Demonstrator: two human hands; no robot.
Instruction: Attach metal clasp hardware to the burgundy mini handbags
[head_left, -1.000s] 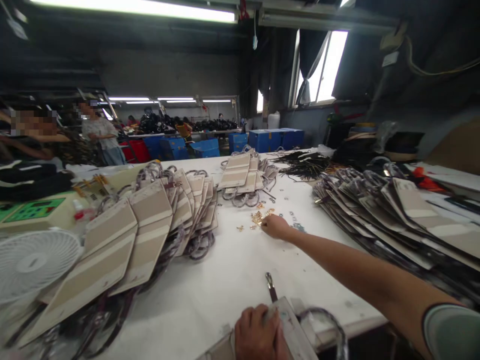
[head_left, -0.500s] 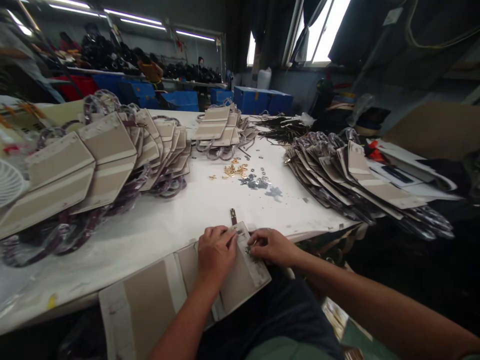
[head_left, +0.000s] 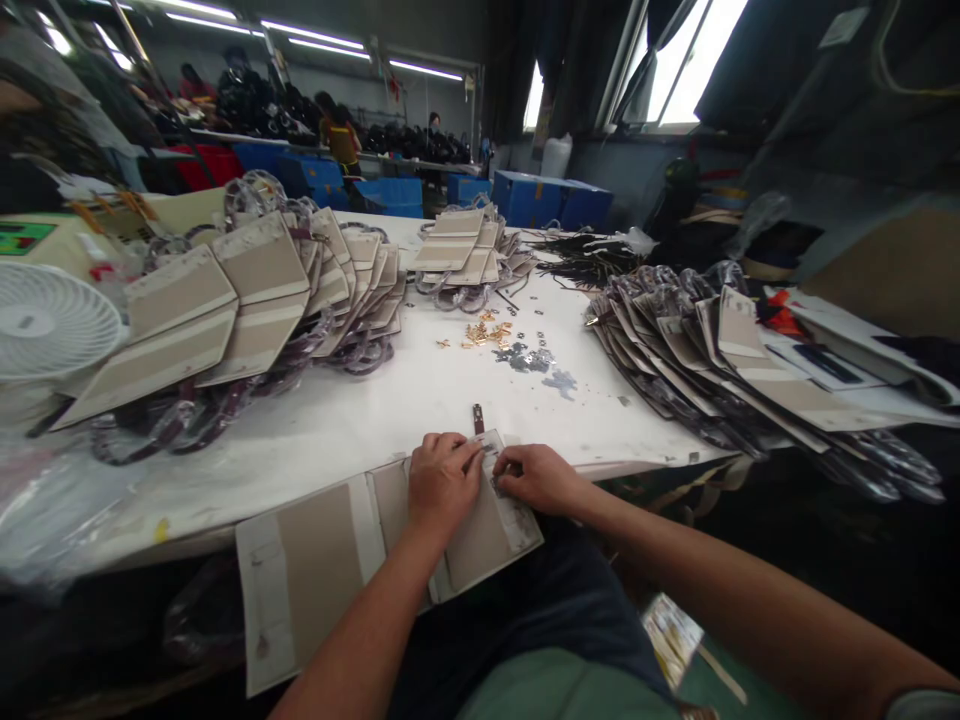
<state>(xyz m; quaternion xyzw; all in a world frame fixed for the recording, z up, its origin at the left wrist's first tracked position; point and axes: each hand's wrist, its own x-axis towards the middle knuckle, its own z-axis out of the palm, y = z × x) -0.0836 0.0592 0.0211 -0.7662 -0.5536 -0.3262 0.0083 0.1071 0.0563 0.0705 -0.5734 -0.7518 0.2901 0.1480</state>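
A flat beige bag panel (head_left: 319,540) with pale strips across it lies over my lap and the front edge of the table. My left hand (head_left: 446,485) grips its far part, with fingers curled at the edge and thumb on the surface. A short dark brown strap tab (head_left: 478,418) with metal on it sticks out beyond that edge. To the right, my right hand (head_left: 536,477) is closed in a pinch against the panel's end strip. Whatever its fingertips hold is too small and covered to make out.
Gold fittings (head_left: 487,332) and flat silver metal pieces (head_left: 523,357) lie loose on the white table (head_left: 360,420). Stacked bag pieces (head_left: 255,260) with plastic-wrapped handles stand left, others (head_left: 675,340) right. A white fan (head_left: 56,320) is far left. People and blue crates (head_left: 517,200) are behind.
The view has turned left, so the table's things sit farther right and the fan shows more. Both hands stay at about the same places on the bag panel.
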